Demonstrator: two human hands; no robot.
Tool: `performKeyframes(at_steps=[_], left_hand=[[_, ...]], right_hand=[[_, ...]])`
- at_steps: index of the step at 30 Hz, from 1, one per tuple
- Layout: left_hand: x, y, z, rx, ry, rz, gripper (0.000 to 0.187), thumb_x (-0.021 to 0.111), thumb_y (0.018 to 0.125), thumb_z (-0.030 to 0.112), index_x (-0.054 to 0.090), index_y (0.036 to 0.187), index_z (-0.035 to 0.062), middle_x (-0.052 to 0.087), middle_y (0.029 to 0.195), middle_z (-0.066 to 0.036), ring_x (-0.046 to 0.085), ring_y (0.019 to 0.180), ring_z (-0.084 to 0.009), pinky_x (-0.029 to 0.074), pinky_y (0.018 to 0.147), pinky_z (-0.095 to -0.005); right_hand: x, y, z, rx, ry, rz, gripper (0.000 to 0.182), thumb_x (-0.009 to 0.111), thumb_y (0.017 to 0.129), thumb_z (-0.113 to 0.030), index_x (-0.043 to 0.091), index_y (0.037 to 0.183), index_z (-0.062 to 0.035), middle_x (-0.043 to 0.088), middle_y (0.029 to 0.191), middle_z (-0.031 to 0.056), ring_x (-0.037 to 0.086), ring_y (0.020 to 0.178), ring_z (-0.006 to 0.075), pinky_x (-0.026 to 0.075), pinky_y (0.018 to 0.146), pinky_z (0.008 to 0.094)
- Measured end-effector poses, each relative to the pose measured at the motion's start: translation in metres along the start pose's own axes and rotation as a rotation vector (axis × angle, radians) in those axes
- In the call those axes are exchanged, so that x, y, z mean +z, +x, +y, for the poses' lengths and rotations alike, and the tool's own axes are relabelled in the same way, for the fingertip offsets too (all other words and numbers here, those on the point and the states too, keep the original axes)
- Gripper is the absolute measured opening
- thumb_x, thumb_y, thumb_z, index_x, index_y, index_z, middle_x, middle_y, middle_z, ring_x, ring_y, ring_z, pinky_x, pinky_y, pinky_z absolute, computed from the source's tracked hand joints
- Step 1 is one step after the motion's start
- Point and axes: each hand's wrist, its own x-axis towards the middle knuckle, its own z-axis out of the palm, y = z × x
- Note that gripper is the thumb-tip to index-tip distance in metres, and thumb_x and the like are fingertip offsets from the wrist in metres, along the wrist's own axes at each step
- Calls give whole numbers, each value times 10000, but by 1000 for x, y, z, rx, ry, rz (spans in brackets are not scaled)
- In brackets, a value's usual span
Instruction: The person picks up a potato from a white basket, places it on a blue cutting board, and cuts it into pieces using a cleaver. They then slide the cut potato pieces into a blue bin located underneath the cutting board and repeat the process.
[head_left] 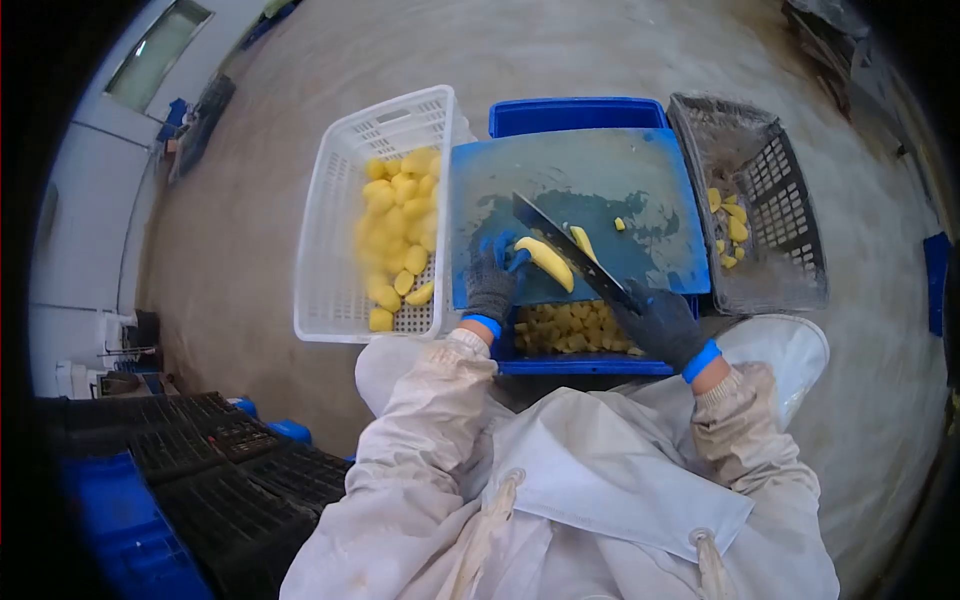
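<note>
On a wet blue-green cutting board [590,165] lies a long peeled yellow potato piece [547,263]. My left hand [493,275], in a dark glove with blue fingertips, touches its left end with bent fingers. My right hand [657,322], also gloved, is closed round the handle of a large dark knife [565,245]. The blade points up and left across the board, between the long piece and a second yellow slice [583,243], which it partly covers. A small yellow bit [619,224] lies farther right.
Left of the board stands a white crate [312,250] with peeled potatoes. A dark crate [750,288] at the right holds several yellow pieces. Below the board's near edge, a blue bin [590,367] contains cut chunks. Black crates [230,500] are stacked at the lower left.
</note>
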Motion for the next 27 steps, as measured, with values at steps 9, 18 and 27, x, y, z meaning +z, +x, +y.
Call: performKeyframes(at_steps=[9, 18, 27], left_hand=[[46, -7, -10, -299, -379, 121, 414, 744, 749, 173, 559, 1058, -32, 628, 990, -157, 619, 861, -190, 508, 750, -321], [43, -7, 5, -477, -636, 64, 383, 680, 814, 141, 520, 1103, -53, 625, 1013, -162, 619, 897, -197, 510, 778, -293], [58, -9, 4, -507, -960, 113, 361, 643, 809, 50, 492, 1126, -36, 614, 955, -154, 625, 840, -187, 544, 657, -305]], right_hand=[[8, 34, -8, 38, -192, -176, 213, 506, 843, -264, 595, 915, -84, 622, 683, 161, 612, 640, 357, 484, 598, 463], [13, 41, -16, 73, -313, -266, 252, 479, 844, -223, 605, 975, -47, 636, 709, 162, 627, 654, 342, 495, 611, 455], [55, 57, 15, 143, -319, -282, 315, 514, 834, -278, 588, 1023, -37, 630, 756, 201, 620, 702, 376, 483, 652, 476]])
